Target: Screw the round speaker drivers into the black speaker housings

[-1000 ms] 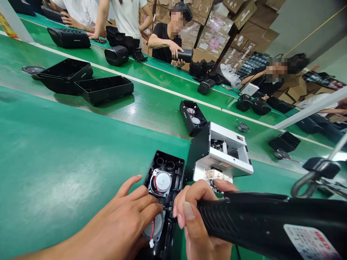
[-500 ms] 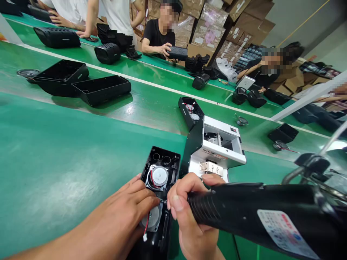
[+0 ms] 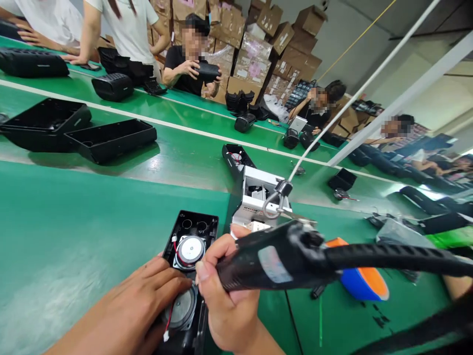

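An open black speaker housing (image 3: 192,230) lies on the green belt near me, with two round drivers and red wires inside. My left hand (image 3: 140,305) rests flat on its near left side, fingertips by the lower driver (image 3: 182,309). My right hand (image 3: 225,301) grips a black electric screwdriver (image 3: 273,261) that hangs from a hook and cord; its tip is hidden behind my fingers, over the housing's right edge. The upper driver (image 3: 189,249) shows fully.
A white and black screw feeder box (image 3: 254,197) stands just beyond the housing. A blue and orange bowl (image 3: 364,285) sits to the right. Empty black housings (image 3: 111,138) lie at far left. Another open housing (image 3: 236,159) is on the belt. Several people work across the line.
The view has swung right and up. The screwdriver body now tilts more level, its hook and cord showing. Both hands stay on the housing.
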Demonstrator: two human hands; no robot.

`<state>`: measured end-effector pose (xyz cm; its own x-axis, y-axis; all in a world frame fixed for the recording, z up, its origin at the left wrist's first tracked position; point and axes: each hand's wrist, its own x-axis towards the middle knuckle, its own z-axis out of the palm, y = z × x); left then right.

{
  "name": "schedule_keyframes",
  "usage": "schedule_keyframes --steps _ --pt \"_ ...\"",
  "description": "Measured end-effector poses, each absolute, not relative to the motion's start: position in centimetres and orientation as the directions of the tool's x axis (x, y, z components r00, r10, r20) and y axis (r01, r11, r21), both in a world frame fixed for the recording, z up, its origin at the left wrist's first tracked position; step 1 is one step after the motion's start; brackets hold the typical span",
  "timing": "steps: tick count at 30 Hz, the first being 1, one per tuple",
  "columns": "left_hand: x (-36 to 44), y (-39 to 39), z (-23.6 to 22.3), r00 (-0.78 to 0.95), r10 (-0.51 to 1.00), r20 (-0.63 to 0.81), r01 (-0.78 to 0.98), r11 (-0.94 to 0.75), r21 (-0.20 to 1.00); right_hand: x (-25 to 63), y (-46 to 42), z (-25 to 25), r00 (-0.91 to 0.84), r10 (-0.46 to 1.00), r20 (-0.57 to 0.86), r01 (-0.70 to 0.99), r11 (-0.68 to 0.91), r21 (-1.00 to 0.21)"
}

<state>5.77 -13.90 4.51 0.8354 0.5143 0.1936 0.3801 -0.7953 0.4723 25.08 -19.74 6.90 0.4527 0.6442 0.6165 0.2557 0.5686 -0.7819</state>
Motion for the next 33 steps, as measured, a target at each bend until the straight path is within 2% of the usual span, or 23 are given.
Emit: schedule_keyframes --steps 3,6,9,12,15,19,24,33 --pt "5.0 -13.6 3.2 0.860 0.488 0.151 0.379 -0.807 0.454 26.4 -19.9 9.7 0.598 0.495 0.630 0.145 0.706 -0.693" --pt "5.2 -13.4 3.3 0.846 0.520 0.114 0.409 -0.771 0.488 29.8 -20.5 12.1 0.604 0.344 0.719 0.321 0.721 -0.614" --pt "5.8 -13.5 4.4 0.832 0.551 0.069 0.435 -0.724 0.536 33.1 -20.8 12.7 0.513 0.309 0.801 0.504 0.647 -0.573" --pt "6.2 -13.7 5.2 0.820 0.572 0.028 0.456 -0.681 0.573 34.4 -20.6 11.7 0.435 0.350 0.830 0.586 0.589 -0.556" --pt "6.2 -13.7 5.6 0.831 0.556 0.035 0.429 -0.679 0.596 34.3 -20.3 11.0 0.432 0.370 0.823 0.588 0.576 -0.568" --pt "6.3 -13.7 6.3 0.846 0.527 0.075 0.375 -0.691 0.618 33.5 -20.2 11.8 0.542 0.391 0.744 0.497 0.565 -0.659" --pt "6.8 -13.9 7.8 0.849 0.529 -0.011 0.422 -0.663 0.618 31.4 -20.6 12.5 0.603 0.500 0.622 0.430 0.452 -0.781" --pt "7.2 -14.1 8.9 0.839 0.523 -0.149 0.492 -0.613 0.618 27.3 -25.1 9.4 0.364 0.739 0.567 0.361 0.450 -0.817"
